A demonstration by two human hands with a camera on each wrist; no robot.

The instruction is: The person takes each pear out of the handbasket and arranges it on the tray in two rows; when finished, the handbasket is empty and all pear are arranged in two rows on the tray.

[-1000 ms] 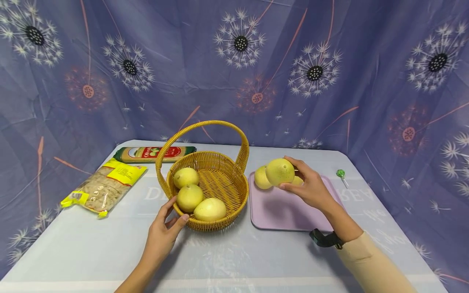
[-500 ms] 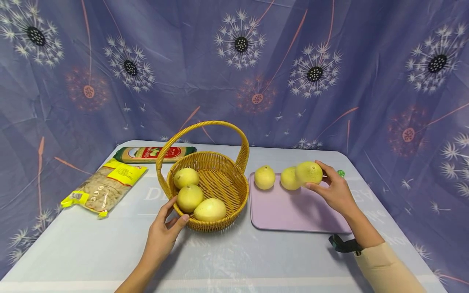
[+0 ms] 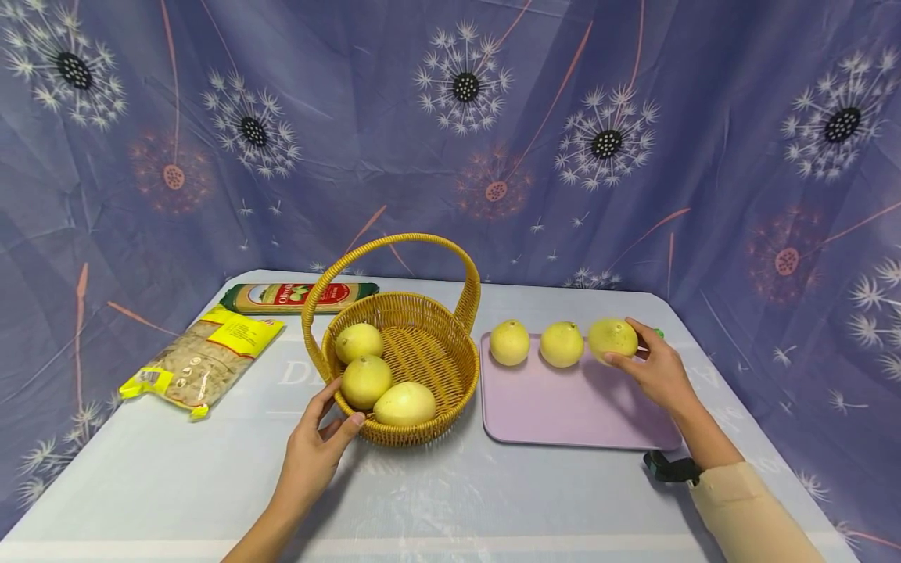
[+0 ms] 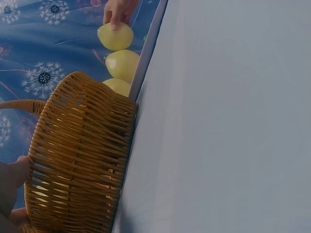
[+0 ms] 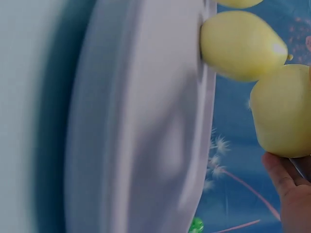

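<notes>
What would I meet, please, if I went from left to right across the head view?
Plastic bag, wicker basket, left fruit on the purple tray, middle fruit on the same tray, held fruit in the right hand.

Pale table [image 3: 422, 500] holding wicker basket [image 3: 415, 434], lilac tray [image 3: 563, 410], yellow bag [image 3: 204, 356], long packet [image 3: 271, 295]

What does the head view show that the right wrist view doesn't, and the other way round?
Only head: the basket with three yellow fruits, the left hand at its rim, the plastic bag, and the green-ended pack.
Only right wrist: the gap between the held fruit and the tray.
Both: the tray, two more fruits, and the right hand gripping that fruit.
</notes>
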